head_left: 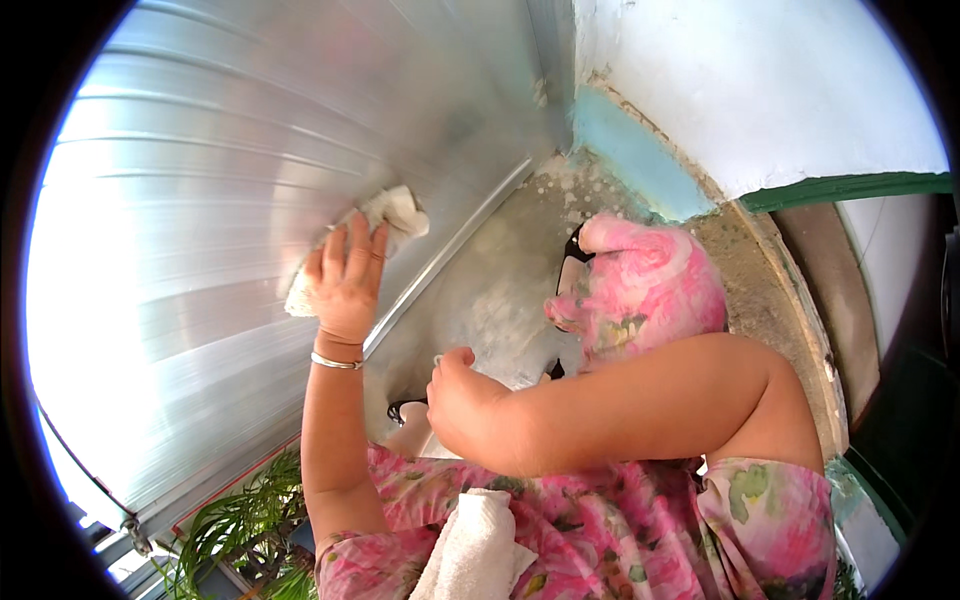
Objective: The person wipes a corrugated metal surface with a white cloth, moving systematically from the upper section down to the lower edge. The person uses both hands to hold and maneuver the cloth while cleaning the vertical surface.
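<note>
My left hand (348, 275) presses a crumpled off-white cloth (400, 212) against the ribbed silver metal panel (220, 190), its fingers bent over the cloth. A silver bangle (336, 361) circles that wrist. In front of my body, apart from the panel, my right hand (468, 405) is curled into a fist. Its palm side is turned from view, so whatever may be in it is hidden. A white towel (472, 545) hangs down the front of my pink floral clothing (590, 520).
The panel's lower edge strip (450, 250) meets a grey concrete floor (490, 275). To the right rises a white wall (740, 90) with a pale blue band (635, 150) and a green edge (845, 190). A leafy green plant (245, 530) stands at lower left.
</note>
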{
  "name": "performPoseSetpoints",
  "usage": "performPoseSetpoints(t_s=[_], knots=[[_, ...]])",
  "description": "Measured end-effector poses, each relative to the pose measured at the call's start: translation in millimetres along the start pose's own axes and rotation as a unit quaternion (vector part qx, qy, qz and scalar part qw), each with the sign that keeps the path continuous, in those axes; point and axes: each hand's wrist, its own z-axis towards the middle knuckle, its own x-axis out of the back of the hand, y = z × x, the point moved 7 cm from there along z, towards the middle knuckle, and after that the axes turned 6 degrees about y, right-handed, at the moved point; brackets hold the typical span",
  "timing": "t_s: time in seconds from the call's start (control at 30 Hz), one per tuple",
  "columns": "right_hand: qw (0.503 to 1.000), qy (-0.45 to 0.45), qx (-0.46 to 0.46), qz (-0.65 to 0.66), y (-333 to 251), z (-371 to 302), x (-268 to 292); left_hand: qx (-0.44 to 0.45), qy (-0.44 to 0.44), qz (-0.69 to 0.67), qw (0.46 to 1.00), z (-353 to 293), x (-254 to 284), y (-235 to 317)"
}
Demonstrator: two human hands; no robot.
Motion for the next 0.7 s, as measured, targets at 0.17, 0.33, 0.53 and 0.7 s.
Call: performPoseSetpoints(t_s=[0.17, 0.33, 0.53, 0.7], knots=[[0.997, 0.064, -0.054, 0.001, -2, -4, -3, -0.049, -0.032, -0.07, 0.996, -19, -46, 43], [0.996, 0.071, -0.061, 0.001, -3, -5, -6, -0.076, -0.069, -0.129, 0.986, -43, -94, 78], [0.993, 0.093, -0.068, -0.004, 3, -15, -3, -0.11, -0.137, -0.133, 0.975, -69, -150, 121], [0.991, 0.097, -0.088, 0.022, 6, -15, -8, -0.125, -0.192, -0.124, 0.965, -77, -180, 147]])
